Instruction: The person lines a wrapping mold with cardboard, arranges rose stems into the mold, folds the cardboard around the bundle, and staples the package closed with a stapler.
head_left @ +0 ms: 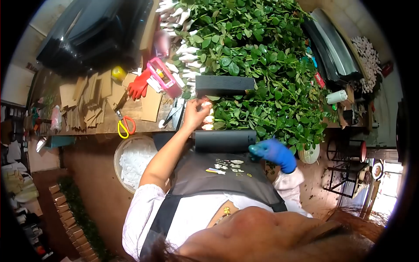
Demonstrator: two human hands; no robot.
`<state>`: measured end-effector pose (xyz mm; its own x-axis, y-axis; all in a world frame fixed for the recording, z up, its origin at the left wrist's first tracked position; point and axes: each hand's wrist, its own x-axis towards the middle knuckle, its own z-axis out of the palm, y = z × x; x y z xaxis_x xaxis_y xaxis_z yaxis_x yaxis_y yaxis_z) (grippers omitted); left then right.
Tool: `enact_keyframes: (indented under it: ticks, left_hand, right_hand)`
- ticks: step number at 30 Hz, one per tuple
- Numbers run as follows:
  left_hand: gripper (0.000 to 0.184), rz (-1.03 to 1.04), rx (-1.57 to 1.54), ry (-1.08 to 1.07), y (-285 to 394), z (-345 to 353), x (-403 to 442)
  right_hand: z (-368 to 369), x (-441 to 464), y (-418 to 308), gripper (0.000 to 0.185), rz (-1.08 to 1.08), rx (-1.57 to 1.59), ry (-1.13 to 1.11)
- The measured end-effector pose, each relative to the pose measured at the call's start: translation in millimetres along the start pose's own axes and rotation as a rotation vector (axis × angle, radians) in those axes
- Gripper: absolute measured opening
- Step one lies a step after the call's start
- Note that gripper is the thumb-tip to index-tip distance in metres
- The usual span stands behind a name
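Left hand (196,114) at pale buds (209,119), tight room between black blocks (224,141), gloved right hand (262,151) by lower one's end (grips unclear)

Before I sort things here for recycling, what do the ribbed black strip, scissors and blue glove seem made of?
Ribbed black strip: perhaps corrugated plastic or card, fairly matte; fine parallel ridges show.
Scissors: handles apparently plastic, bright yellow and red-orange, smooth-looking; blades greyish, probably metal.
Blue glove: likely fabric, judging by the dull, soft-looking cuff; its greenish end may be rubber-coated.

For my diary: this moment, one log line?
left hand: touching pale round flower heads | right hand: blue-gloved, by black rectangular panel
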<state>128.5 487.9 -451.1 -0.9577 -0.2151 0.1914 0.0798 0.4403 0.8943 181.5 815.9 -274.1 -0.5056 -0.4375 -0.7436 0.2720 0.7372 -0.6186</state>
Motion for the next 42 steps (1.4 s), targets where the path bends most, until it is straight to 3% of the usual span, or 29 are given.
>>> enact_keyframes:
  ticks: [2,3,4,6,7,8,10,12,14,15,16,18,19,20,21,22,23,24,27,28,31,33,35,38,39,40,42]
  left_hand:
    - [0.026,0.025,0.004,0.01,3.8,-1.7,1.6]
    - [0.026,0.004,-0.015,0.005,-4.5,1.4,2.4]
    - [0.027,-0.02,-0.032,-0.001,-7.4,3.2,3.7]
    - [0.027,-0.06,-0.049,-0.022,-7.5,4.0,4.4]
    - [0.027,-0.083,-0.055,-0.038,-7.5,2.8,2.5]
    - [0.027,-0.067,-0.049,-0.036,-7.8,1.9,1.9]
    - [0.027,-0.03,-0.041,-0.026,-3.6,0.6,4.0]
    - [0.027,-0.006,0.003,0.018,-5.4,2.7,0.1]
    - [0.035,-0.046,0.003,-0.151,-18.2,-1.5,5.0]
    - [0.031,0.025,0.028,-0.048,-3.8,-1.9,-2.2]
    - [0.032,0.081,0.062,-0.155,-30.4,-1.5,2.9]
    - [0.035,-0.039,-0.217,-0.084,-10.4,-3.0,-3.6]
    - [0.041,-0.11,-0.158,-0.15,-21.0,-3.3,-1.4]
    - [0.031,0.083,-0.062,-0.098,-35.2,-3.2,-5.0]
    - [0.025,-0.03,-0.144,-0.156,-37.2,-14.7,-1.2]
    - [0.021,-0.143,-0.229,-0.213,-29.5,-27.2,3.1]
    - [0.02,-0.151,0.014,0.02,20.1,-46.7,-0.9]
    - [0.021,-0.077,0.126,0.126,26.7,-55.2,-1.0]
    - [0.018,0.323,0.204,-0.096,66.1,-66.0,6.4]
    - [0.024,0.552,0.249,-0.213,66.0,-57.5,14.2]
    - [0.061,0.715,0.406,-0.368,72.5,-31.6,19.9]
    - [0.074,0.727,0.547,-0.424,62.9,-23.4,17.1]
    - [0.073,0.72,0.529,-0.411,65.8,-25.4,18.2]
    - [0.072,0.694,0.521,-0.42,64.6,-23.9,14.7]
    - [0.073,0.687,0.522,-0.429,61.4,-22.5,14.4]
    - [0.073,0.679,0.52,-0.431,60.4,-20.6,14.8]
    - [0.055,0.674,0.565,-0.461,57.2,-21.5,12.6]
  right_hand:
    - [37.0,18.7,49.4,0.055,-0.161,-0.465,0.316]
    - [49.6,29.6,70.2,0.061,-0.485,-0.493,0.403]
    - [45.5,14.0,52.0,0.054,-0.171,-0.472,0.22]
    - [27.2,-17.8,31.5,0.049,-0.166,-0.184,0.131]
    - [28.3,-22.8,32.9,0.048,-0.273,0.356,0.095]
    - [19.2,-32.1,32.4,0.053,-0.33,0.501,0.079]
    - [-0.2,-40.5,37.7,0.065,-0.549,0.625,-0.035]
    - [-16.4,-25.8,44.1,0.098,-0.691,0.78,-0.167]
    - [-11.7,-20.3,-8.4,0.096,-0.789,0.827,0.017]
    - [-10.3,-8.8,-30.0,0.083,-0.728,0.82,0.111]
    - [-6.8,2.8,-56.5,0.067,-0.813,0.722,0.119]
    - [-22.3,50.9,-64.6,0.051,-0.932,-0.062,0.326]
    - [-23.4,70.7,-67.5,0.044,-0.834,-0.316,0.41]
    - [-22.0,89.3,-66.6,0.038,-0.728,-0.566,0.49]
    - [-19.6,110.4,-57.6,0.046,-0.698,-0.676,0.599]
    - [-19.7,120.5,-54.3,0.047,-0.619,-0.69,0.591]
    - [-20.9,128.0,-52.5,0.049,-0.541,-0.705,0.583]
    - [-22.1,132.7,-52.9,0.051,-0.464,-0.721,0.575]
    - [-18.3,134.5,-58.2,0.054,-0.417,-0.758,0.571]
    - [-19.1,133.8,-57.3,0.054,-0.42,-0.768,0.573]
    - [-27.1,131.2,-56.0,0.048,-0.523,-0.752,0.528]
    - [-35.7,121.1,-63.2,0.043,-0.524,-0.764,0.427]
    - [-41.6,110.2,-76.9,0.037,-0.462,-0.797,0.273]
    - [-20.7,153.7,-53.3,0.03,-0.599,-0.922,0.451]
    - [-21.0,158.8,-62.4,0.028,-0.573,-0.935,0.421]
    - [-32.4,158.6,-79.1,0.029,-0.506,-1.001,0.254]
    - [-30.9,155.5,-115.7,0.031,-0.603,-1.004,0.239]
